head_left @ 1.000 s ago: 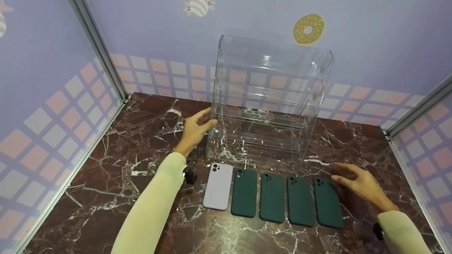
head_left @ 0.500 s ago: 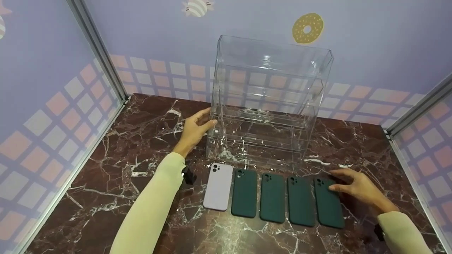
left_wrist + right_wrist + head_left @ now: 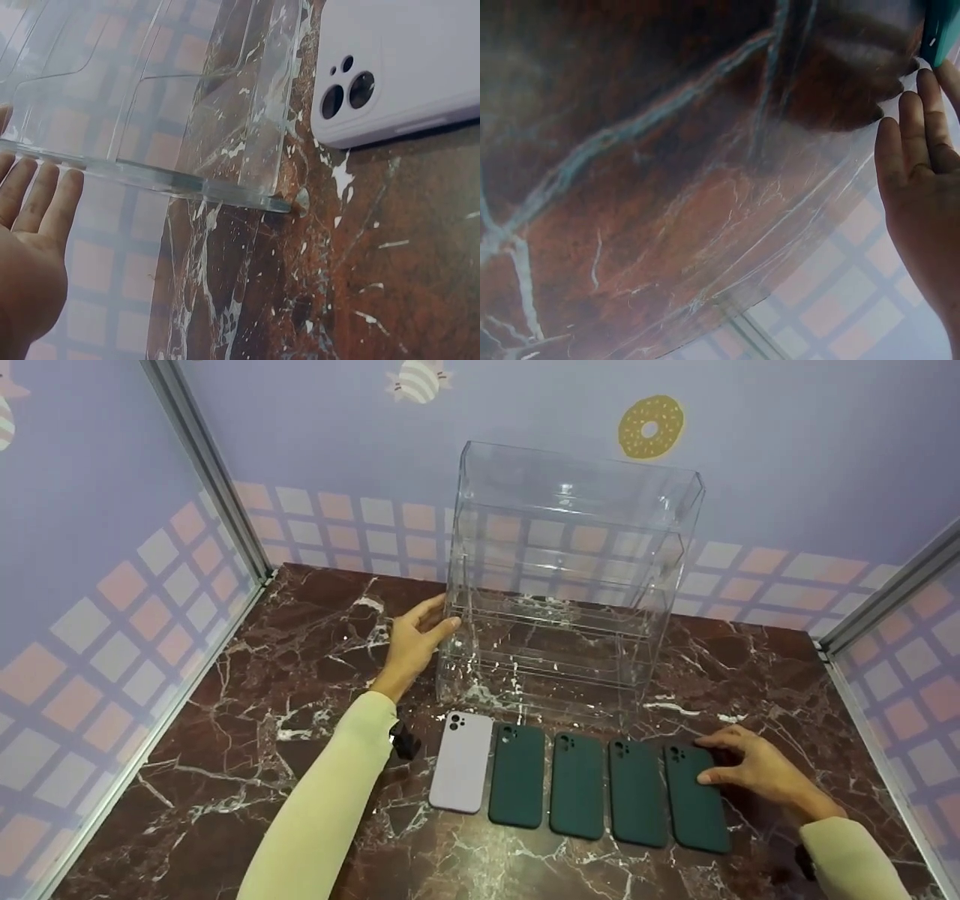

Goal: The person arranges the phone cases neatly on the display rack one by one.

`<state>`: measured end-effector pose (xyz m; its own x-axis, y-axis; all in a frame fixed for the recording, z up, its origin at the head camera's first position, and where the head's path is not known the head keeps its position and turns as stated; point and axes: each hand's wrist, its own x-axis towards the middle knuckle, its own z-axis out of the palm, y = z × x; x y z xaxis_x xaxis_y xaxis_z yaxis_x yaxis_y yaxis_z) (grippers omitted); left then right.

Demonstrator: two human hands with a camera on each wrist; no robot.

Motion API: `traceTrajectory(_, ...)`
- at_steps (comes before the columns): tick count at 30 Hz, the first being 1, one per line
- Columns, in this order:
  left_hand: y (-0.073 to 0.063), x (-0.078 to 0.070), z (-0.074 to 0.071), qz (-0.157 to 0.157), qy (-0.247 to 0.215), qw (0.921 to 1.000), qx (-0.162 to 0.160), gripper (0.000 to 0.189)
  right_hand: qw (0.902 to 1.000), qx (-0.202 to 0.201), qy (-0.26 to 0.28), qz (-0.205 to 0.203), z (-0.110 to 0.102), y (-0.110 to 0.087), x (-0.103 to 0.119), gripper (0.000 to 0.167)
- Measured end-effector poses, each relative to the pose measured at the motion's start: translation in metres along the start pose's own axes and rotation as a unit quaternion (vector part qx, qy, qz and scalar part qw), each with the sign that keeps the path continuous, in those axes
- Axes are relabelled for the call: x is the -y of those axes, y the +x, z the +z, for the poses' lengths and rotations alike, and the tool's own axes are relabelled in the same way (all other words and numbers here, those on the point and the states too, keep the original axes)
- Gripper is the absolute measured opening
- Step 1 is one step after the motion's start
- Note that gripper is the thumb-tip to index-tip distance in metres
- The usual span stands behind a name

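My left hand (image 3: pixel 411 645) rests against the left side of a clear tiered display rack (image 3: pixel 570 619), thumb near the front edge. In the left wrist view its fingers (image 3: pixel 56 206) lie nearly straight along the rack's clear edge. My right hand (image 3: pixel 757 769) pinches the upper right edge of the rightmost dark green phone case (image 3: pixel 697 810), its thumb over the case's face. Only a corner of that green case (image 3: pixel 934 34) shows in the right wrist view, at the fingertips; the thumb is hidden there. The case lies on the table.
Left of that case lie several others in a row: dark green phone cases (image 3: pixel 637 795) and a pale lilac phone case (image 3: pixel 461 765) at the left end. The marbled table (image 3: pixel 300 780) meets patterned wall panels (image 3: pixel 337 450) at the back and sides.
My right hand has moved left and slightly down onto the rightmost green phone case. My left hand stays at the rack. The view has tipped slightly.
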<state>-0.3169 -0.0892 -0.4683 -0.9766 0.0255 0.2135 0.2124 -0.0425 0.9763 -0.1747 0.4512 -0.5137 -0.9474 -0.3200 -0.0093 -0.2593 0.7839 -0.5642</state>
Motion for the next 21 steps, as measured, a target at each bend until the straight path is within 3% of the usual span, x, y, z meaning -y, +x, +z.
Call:
traceTrajectory(12,-0.004,0.004,0.002,0.024,-0.001,0.9994,-0.024,0.05,0.9997,-0.004,-0.01,-0.02,0.003,0.003,0.002,0.052)
traceTrajectory(16,-0.004,0.007,0.006,0.033,-0.011,0.9989,-0.032,0.048,0.9995,0.01,0.023,-0.018,0.004,0.004,0.002,0.049)
traceTrajectory(21,-0.004,0.012,0.009,0.041,-0.029,0.9978,-0.044,0.046,0.9945,0.056,0.087,0.015,0.001,0.005,0.003,0.051)
